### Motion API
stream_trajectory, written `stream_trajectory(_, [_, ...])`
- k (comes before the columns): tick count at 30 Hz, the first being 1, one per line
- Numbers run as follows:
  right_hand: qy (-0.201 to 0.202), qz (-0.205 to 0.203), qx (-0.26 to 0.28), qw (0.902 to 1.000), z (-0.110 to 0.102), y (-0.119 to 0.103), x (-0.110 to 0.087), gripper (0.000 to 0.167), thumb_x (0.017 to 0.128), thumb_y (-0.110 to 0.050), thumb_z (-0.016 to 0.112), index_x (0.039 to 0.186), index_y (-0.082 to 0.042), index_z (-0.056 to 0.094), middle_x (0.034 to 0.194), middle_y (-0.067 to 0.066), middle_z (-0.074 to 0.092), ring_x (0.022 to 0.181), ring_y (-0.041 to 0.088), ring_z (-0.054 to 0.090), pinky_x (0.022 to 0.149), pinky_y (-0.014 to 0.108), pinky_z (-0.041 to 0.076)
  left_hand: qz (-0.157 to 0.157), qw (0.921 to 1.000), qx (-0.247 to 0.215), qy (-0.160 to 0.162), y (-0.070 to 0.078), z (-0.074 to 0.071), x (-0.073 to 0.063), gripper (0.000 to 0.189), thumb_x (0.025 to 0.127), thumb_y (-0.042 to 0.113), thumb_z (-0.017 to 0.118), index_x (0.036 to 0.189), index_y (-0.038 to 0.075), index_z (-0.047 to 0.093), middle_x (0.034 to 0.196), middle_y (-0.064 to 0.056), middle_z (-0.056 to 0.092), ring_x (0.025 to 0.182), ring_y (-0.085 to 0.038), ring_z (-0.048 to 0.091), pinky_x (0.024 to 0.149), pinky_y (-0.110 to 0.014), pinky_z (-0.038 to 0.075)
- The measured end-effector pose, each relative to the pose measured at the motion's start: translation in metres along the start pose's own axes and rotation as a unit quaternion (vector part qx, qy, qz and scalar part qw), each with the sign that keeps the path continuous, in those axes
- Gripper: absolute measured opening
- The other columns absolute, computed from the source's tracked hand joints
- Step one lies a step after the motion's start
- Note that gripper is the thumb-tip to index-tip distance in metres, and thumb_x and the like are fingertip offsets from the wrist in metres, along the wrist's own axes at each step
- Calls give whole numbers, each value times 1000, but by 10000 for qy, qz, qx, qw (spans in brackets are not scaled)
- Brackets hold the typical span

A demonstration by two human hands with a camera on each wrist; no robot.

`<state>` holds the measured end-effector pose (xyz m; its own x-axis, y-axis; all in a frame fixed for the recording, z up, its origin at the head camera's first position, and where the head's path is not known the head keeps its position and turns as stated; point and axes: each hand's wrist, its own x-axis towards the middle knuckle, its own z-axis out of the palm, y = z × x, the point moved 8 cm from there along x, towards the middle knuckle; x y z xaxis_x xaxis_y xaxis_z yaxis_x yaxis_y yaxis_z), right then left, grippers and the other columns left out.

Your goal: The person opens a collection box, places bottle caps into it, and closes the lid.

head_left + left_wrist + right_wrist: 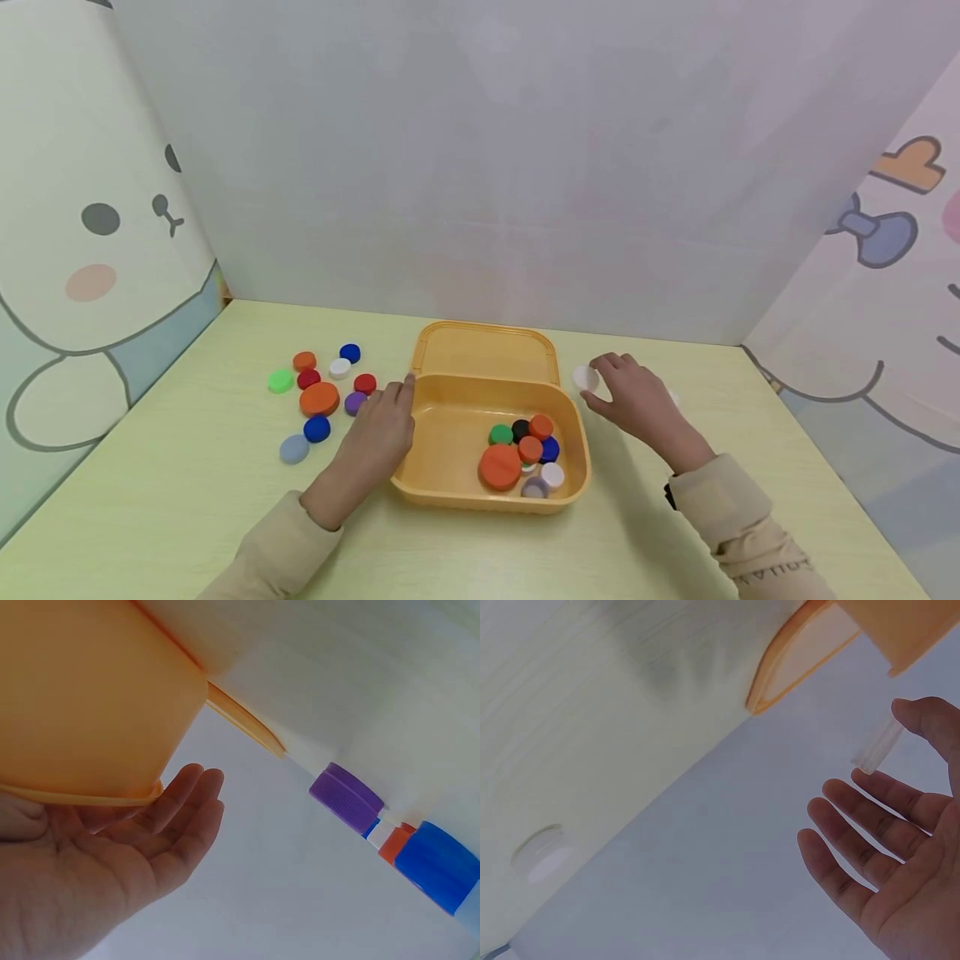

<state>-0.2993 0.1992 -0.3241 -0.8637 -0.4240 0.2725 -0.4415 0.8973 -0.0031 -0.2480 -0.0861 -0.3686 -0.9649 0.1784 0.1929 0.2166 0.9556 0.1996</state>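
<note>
A yellow-orange lidded box [442, 498] stands in the middle of the table, its lid [487, 350] folded back. Several coloured bottle caps, among them a large orange-red cap [500, 467], lie inside toward the right. My left hand [378, 429] rests at the box's left rim; in the left wrist view its visible fingers are relaxed, and the thumb is hidden behind the rim. Right of the box, my right hand [637, 400] pinches a whitish, see-through cap [879, 746] between thumb and index finger, with the other fingers spread. It is held above the table, near the lid.
Left of the box lie several loose caps, including an orange cap [319, 400], a purple cap [346, 793], a blue cap [317, 428] and a pale blue cap [294, 449]. Another whitish cap [541, 853] lies on the table beyond my right hand. A grey-white backdrop [480, 167] closes the far side.
</note>
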Motion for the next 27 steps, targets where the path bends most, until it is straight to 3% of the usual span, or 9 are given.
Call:
stream_trajectory(11, [393, -717, -60, 9966, -12, -52, -1, 37, 76, -31, 72, 101, -6, 59, 103, 8, 62, 86, 24, 56, 64, 35, 51, -3, 10000, -4, -23, 0, 0, 1, 56, 88, 13, 56, 138, -1, 35, 121, -17, 52, 103, -28, 53, 89, -40, 49])
stream_trajectory(19, [195, -963, -98, 9951, 3, -77, -2, 35, 77, -33, 71, 101, -10, 60, 99, 2, 62, 83, 18, 54, 62, 30, 47, -79, 9999, -3, -66, 1, 0, 0, 56, 89, 14, 55, 138, 0, 34, 122, -17, 52, 105, -29, 52, 90, -41, 48])
stream_trajectory(27, [329, -1198, -176, 9921, 11, -90, -1, 36, 75, -36, 72, 98, -11, 60, 90, -1, 60, 76, 14, 51, 57, 25, 46, -55, 10000, 44, -21, 0, -1, -1, 56, 88, 13, 56, 138, 0, 35, 122, -17, 52, 105, -28, 52, 90, -40, 49])
